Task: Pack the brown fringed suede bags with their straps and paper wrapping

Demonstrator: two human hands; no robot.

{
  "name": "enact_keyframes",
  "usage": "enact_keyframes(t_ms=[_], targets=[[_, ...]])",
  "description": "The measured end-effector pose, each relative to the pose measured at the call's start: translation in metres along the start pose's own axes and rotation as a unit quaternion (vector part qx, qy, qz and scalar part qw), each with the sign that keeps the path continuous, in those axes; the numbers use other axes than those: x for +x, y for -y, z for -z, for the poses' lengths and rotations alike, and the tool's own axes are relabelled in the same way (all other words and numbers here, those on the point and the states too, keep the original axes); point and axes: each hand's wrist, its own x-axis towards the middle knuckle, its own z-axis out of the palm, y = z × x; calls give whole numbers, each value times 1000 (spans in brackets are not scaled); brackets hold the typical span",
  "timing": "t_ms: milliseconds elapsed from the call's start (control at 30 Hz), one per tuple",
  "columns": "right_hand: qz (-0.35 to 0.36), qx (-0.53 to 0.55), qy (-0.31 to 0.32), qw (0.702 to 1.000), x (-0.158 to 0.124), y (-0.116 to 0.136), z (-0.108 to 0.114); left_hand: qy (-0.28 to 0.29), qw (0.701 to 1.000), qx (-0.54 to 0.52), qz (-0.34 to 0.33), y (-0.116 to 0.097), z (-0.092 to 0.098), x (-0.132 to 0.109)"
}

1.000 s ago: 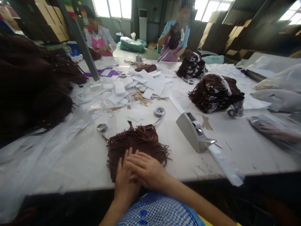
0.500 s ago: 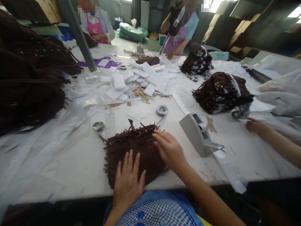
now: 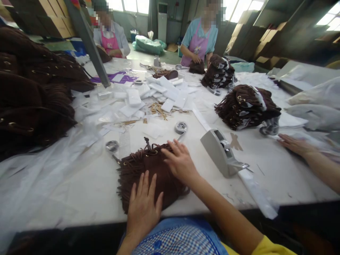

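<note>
A dark brown fringed bag (image 3: 156, 166) with gold eyelets lies flat on the white table in front of me. My left hand (image 3: 144, 198) rests flat on its near edge, fingers stretched out. Over its upper right part lies my right hand (image 3: 182, 161), fingers spread and touching the bag or just above it. Past the bag's top left corner sits a coiled strap in clear wrap (image 3: 112, 146), joined to the bag. Another wrapped strap coil (image 3: 181, 127) lies just beyond my right hand.
A grey tape dispenser (image 3: 221, 152) stands right of the bag. Stacked brown bags (image 3: 247, 106) lie farther right, near a co-worker's hand (image 3: 299, 145). White foam pieces (image 3: 159, 90) fill the middle. A large bag pile (image 3: 34, 92) and plastic sheets (image 3: 53, 170) lie left. Two people work opposite.
My right hand has slid left across the bag's top, its fingers now more spread. My left hand has stayed in place. The co-worker opposite right has lowered a bag to the table.
</note>
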Motion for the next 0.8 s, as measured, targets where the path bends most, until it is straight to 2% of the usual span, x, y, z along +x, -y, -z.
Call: enact_keyframes(t_ms=[33, 67, 100, 167, 233, 267, 300, 367, 433, 500, 600, 700, 800], targets=[[30, 16, 19, 999, 1, 9, -7, -1, 1000, 3, 0, 0, 0, 0], [31, 24, 32, 999, 4, 14, -14, 0, 1000, 4, -1, 0, 0, 0], [1, 22, 39, 999, 8, 13, -20, 0, 1000, 5, -1, 0, 0, -1], [-112, -1, 34, 993, 18, 0, -26, 2, 1000, 4, 1, 0, 1, -1], [-207, -35, 9, 978, 26, -17, -22, 1, 1000, 1, 5, 0, 2, -2], [-224, -46, -8, 973, 27, -22, -18, 0, 1000, 0, 7, -1, 2, -2], [-217, -50, -24, 975, 26, -22, -13, -2, 1000, 0, 9, -1, 2, -2], [-134, -33, -40, 990, 20, -10, -6, -6, 1000, 0, 13, -3, 1, 0], [-12, 2, -15, 1000, 9, 12, -7, -12, 1000, -1, 16, -5, 1, 0], [61, 27, 32, 997, -3, 31, -14, -14, 1000, -5, 20, -6, 2, -2], [51, 31, 71, 996, -18, 42, -27, -12, 999, -26, 24, -4, 11, -13], [42, 21, 65, 997, -29, 40, -32, -2, 997, -68, 30, 1, 28, -19], [42, 17, 55, 997, -36, 40, -31, -8, 994, -94, 54, 6, 45, -2]])
